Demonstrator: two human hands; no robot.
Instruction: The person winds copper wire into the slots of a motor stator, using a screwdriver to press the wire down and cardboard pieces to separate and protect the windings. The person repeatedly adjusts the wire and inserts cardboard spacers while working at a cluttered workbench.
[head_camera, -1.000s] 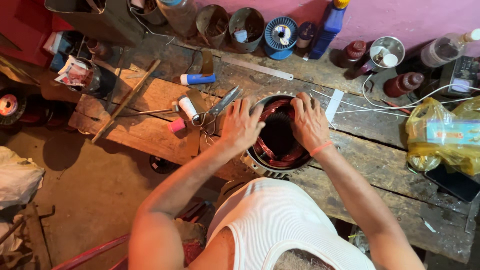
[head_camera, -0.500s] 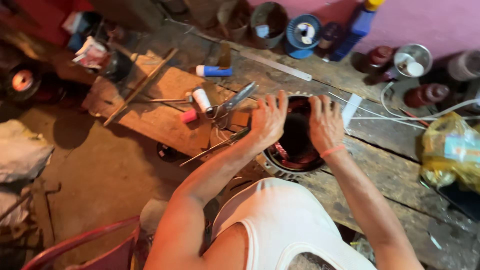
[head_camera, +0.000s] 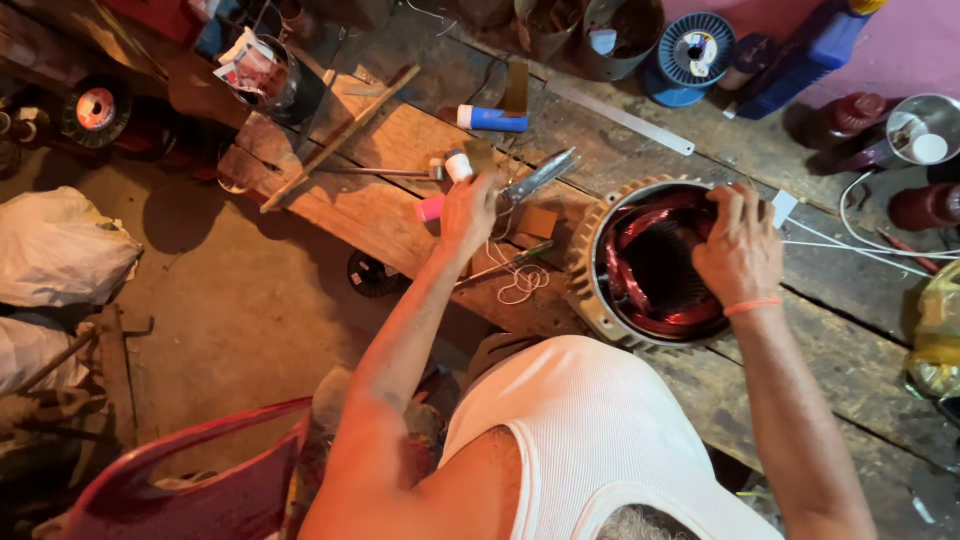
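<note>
Head view, looking down on a rough plank surface (head_camera: 400, 200). Left hand (head_camera: 470, 205): stretched out to the left of the body, fingers curled over small items at the plank's middle, resting on or just beside a white spool (head_camera: 458, 165) and a pink-tipped piece (head_camera: 430, 208); whether anything is actually pinched, impossible to tell, fingertips hidden by the back of the hand. Scissors (head_camera: 535, 178): just right of that hand, long axis slanting up and to the right, blades pointing away from the fingers, handle end nearest the knuckles. Loose white string (head_camera: 515, 285): coiled below the scissors, near the wrist. Right hand (head_camera: 740, 245): laid on the far rim of the motor stator (head_camera: 650, 265), fingers bent over the edge onto the copper windings, gripping or pressing the coil; pink band at the wrist. Stator: round, finned housing, open face up, directly ahead of the chest, right of the scissors, well apart from the left hand. Nearer hand to stator: right, already touching. Nearer hand to scissors and spool: left. Elsewhere: blue-capped tube (head_camera: 492, 119) beyond the left hand, metal ruler (head_camera: 620, 117) lying slantwise behind the stator, blue wire reel (head_camera: 695, 50) at the back edge, white cords (head_camera: 860, 245) trailing off to the right.
</note>
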